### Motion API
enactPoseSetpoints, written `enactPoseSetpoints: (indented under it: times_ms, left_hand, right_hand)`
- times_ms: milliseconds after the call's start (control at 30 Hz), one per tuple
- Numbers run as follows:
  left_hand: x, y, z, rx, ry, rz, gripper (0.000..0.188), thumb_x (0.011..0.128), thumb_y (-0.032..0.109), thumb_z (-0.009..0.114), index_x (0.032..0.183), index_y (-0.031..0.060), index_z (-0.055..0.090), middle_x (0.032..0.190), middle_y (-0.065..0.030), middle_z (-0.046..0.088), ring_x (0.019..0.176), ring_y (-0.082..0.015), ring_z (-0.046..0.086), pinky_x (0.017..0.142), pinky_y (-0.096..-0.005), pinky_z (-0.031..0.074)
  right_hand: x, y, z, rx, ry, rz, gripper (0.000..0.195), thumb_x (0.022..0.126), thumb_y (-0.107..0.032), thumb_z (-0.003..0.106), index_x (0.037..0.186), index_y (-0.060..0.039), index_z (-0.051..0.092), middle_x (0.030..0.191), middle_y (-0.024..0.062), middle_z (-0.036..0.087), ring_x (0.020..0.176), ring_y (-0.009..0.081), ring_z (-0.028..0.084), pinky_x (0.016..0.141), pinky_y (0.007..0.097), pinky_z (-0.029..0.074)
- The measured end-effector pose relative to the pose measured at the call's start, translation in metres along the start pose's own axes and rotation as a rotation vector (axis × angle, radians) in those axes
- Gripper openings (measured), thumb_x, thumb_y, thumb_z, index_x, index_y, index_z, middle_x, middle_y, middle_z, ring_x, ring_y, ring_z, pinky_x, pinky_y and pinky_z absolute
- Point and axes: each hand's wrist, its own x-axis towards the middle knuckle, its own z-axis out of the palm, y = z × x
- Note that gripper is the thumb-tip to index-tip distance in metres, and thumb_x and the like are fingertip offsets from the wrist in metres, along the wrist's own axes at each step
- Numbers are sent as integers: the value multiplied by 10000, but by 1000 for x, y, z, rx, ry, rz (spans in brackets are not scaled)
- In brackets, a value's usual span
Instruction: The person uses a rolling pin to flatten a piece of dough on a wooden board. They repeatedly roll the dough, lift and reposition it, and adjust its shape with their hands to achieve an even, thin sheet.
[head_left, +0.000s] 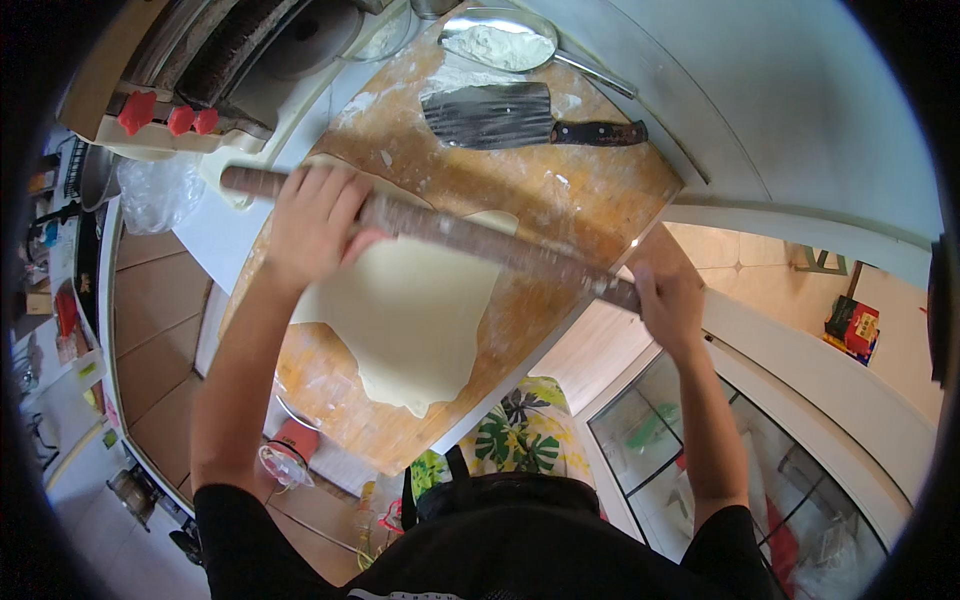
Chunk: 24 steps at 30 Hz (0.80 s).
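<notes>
A long wooden rolling pin (465, 234) lies slantwise across a sheet of pale dough (420, 315) and is slightly blurred. Near its left end my left hand (319, 217) is over the pin, with the thumb stretched along the dough. My right hand (670, 304) grips the pin's other end, past the edge of the floured wooden board (540, 330). The dough is thin, with an uneven outline, and its far part shows beyond the pin. Whether the pin is pressing on the dough cannot be told.
A cleaver (491, 116) with a dark handle lies on the board's far part. Beyond it is a metal scoop (499, 45) holding white flour. A machine with red knobs (137, 112) stands at the far left, near a clear plastic bag (157, 195). A pale wall borders the right.
</notes>
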Motion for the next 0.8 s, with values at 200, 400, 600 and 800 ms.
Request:
enactPoseSetpoints:
  times_ms: [200, 400, 600, 800]
  left_hand:
    - [-94, 22, 28, 18, -67, -52, 578, 945, 511, 551, 1248, 19, 535, 1309, -173, 557, 1214, -365, 527, 1053, -584, 371]
    - [-53, 27, 40, -113, -69, -238, 594, 1041, 467, 361, 1430, 26, 447, 1559, -156, 410, 1477, -403, 318, 1210, -602, 164]
    - [32, -24, 50, 48, -45, -315, 560, 1039, 394, 344, 1483, 61, 418, 1560, -146, 418, 1510, -368, 276, 1231, -552, 149]
    - [-64, 37, 37, -120, -191, -408, 637, 1022, 408, 325, 1572, 88, 345, 1638, -114, 336, 1543, -372, 224, 1216, -622, 99]
  right_hand:
    - [-53, -23, 43, -55, 51, -182, 468, 775, -532, 766, 843, -75, 692, 748, 125, 678, 720, 336, 652, 693, 429, 480]
    - [-58, -18, 80, -222, 446, -275, 601, 843, -505, 695, 1228, -50, 614, 1242, 192, 593, 1108, 378, 542, 1020, 489, 355]
    - [24, -26, 72, -107, 534, -204, 630, 895, -401, 642, 1386, -22, 530, 1417, 240, 518, 1319, 457, 451, 1142, 609, 259]
    - [-89, -16, 101, -147, 305, -228, 850, 871, -411, 663, 1511, 60, 360, 1607, 246, 330, 1489, 468, 273, 1196, 608, 188]
